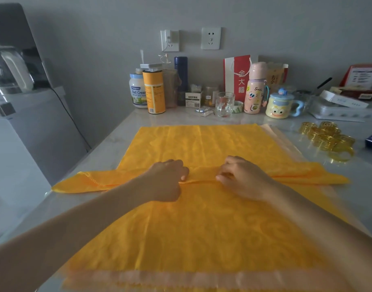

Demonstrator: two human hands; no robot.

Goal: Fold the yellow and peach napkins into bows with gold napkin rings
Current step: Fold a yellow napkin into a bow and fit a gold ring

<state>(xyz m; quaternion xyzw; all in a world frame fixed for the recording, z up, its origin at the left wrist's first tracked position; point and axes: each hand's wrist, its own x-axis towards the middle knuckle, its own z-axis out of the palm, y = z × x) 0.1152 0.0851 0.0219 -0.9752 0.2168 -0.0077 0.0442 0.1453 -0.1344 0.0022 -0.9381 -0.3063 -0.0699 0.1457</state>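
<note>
Yellow napkin (92, 182) on pale marble counter (122, 140), grey wall (96, 49) behind; left hand (168, 178), right hand (242, 178) pinch its fold.

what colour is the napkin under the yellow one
The lower napkin is peach, clearest in the head view.

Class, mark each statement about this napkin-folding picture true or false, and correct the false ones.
1. The left hand and the right hand both pinch a fold of the yellow napkin. True.
2. The gold rings lie to the person's left. False: they lie in a pile on the table, to the right.
3. One ring already sits round the yellow napkin. False: no ring is on it.
4. A peach napkin shows under the yellow cloth at the near edge. True.
</note>
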